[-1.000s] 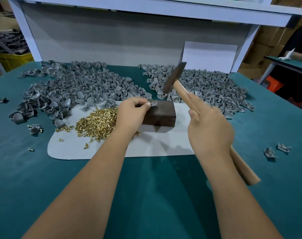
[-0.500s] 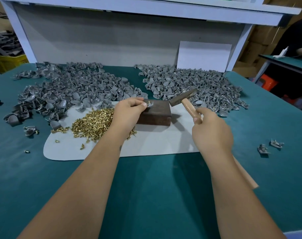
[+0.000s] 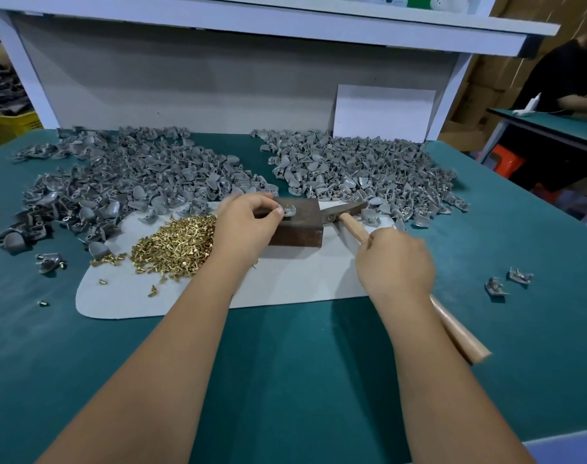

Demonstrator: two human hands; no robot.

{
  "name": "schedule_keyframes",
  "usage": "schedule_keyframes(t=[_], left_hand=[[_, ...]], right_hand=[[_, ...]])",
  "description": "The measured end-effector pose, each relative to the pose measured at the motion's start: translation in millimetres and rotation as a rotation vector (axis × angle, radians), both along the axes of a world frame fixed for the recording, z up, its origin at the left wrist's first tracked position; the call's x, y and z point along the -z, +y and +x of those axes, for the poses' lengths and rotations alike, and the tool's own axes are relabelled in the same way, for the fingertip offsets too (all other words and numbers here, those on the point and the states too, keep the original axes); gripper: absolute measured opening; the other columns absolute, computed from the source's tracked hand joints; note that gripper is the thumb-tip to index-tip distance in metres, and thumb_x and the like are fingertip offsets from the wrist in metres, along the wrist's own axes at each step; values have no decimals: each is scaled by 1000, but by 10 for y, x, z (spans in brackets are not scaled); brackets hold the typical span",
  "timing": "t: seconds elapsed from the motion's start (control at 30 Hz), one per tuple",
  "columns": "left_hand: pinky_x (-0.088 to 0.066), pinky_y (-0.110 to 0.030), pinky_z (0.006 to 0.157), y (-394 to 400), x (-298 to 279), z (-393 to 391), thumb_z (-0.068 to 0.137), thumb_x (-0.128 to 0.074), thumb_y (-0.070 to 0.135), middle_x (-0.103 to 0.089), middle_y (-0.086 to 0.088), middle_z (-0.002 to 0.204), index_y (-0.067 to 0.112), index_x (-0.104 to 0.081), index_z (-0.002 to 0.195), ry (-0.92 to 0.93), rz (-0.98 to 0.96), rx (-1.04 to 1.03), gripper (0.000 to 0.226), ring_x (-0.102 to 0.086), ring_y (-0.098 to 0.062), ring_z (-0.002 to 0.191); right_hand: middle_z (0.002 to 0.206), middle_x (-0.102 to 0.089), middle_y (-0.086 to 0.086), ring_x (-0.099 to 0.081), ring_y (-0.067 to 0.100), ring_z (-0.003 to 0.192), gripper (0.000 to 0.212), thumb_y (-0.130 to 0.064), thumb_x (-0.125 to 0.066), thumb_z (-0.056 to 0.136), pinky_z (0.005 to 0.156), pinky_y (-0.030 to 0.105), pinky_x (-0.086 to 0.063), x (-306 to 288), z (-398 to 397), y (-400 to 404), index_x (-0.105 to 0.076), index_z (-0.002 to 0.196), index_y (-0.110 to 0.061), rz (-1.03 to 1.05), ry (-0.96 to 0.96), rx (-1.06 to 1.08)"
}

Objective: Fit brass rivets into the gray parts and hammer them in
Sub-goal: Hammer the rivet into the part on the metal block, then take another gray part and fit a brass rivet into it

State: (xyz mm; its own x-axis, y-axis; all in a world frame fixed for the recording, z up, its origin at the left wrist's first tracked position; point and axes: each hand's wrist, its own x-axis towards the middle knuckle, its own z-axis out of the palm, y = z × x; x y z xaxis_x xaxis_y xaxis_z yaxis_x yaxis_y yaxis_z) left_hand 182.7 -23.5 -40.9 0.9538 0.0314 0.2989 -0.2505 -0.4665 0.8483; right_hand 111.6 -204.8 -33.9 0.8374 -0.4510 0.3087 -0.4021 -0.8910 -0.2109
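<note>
A dark rusty metal block (image 3: pixel 297 231) stands on a white mat (image 3: pixel 285 286). My left hand (image 3: pixel 245 226) pinches a small gray part (image 3: pixel 289 210) with a brass rivet in it on top of the block. A wooden-handled hammer (image 3: pixel 352 226) is gripped by my right hand (image 3: pixel 394 259), and its metal head (image 3: pixel 342 211) lies low beside the block's right end. To the left of my left hand lies a heap of loose brass rivets (image 3: pixel 175 246) on the mat.
Two big heaps of gray parts lie at the back, one left (image 3: pixel 118 182) and one right (image 3: pixel 362 175). Two stray parts (image 3: pixel 506 281) sit on the green table at right. A white shelf frame rises behind. Another person sits at far right.
The hammer has swung down from its raised position over the block and now lies low at the block's right side. My left hand has stayed on the part.
</note>
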Motion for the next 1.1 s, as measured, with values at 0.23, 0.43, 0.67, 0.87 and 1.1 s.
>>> schedule_keyframes(t=[0.23, 0.43, 0.67, 0.87, 1.1], left_hand=[[-11, -33, 97, -97, -37, -98, 88, -70, 41, -50, 37, 83, 40, -73, 91, -185, 199, -78, 4, -32, -5, 123], [-9, -21, 85, -156, -42, -116, 87, -73, 32, -35, 37, 92, 34, -77, 98, -303, 74, -42, 12, -28, 7, 104], [-12, -25, 90, -84, -61, -89, 94, -64, 28, -49, 29, 95, 44, -70, 100, -231, 28, -43, 18, -31, 7, 105], [-16, -31, 95, 247, -112, 72, 95, -59, 27, -60, 25, 103, 39, -71, 110, -167, 195, -258, 23, -39, -9, 121], [-20, -50, 112, 715, -3, 160, 85, -56, 6, -63, -4, 131, 33, -64, 126, 79, 413, -447, 50, -41, -27, 133]], right_hand=[[105, -55, 10, -46, 30, 103, 25, -31, -55, 93, 84, 37, -35, -30, 69, 112, -69, 109, -17, 90, -287, -178], [108, -67, -3, -58, 12, 97, 27, -20, -56, 94, 86, 27, -45, -122, 283, 469, -64, 119, -20, 611, -343, -558], [90, -69, -4, -66, 19, 89, 21, -15, -62, 89, 86, 35, -52, -295, 539, 442, -71, 108, -18, 643, -320, -505], [155, -17, 9, -31, 31, 137, 71, -30, -56, 93, 111, 50, -29, -473, 797, 381, -13, 150, -37, 541, -301, -293], [137, -40, 5, -32, 23, 128, 48, -23, -57, 89, 110, 41, -25, 12, 567, 987, -44, 135, -24, 209, -324, -487]])
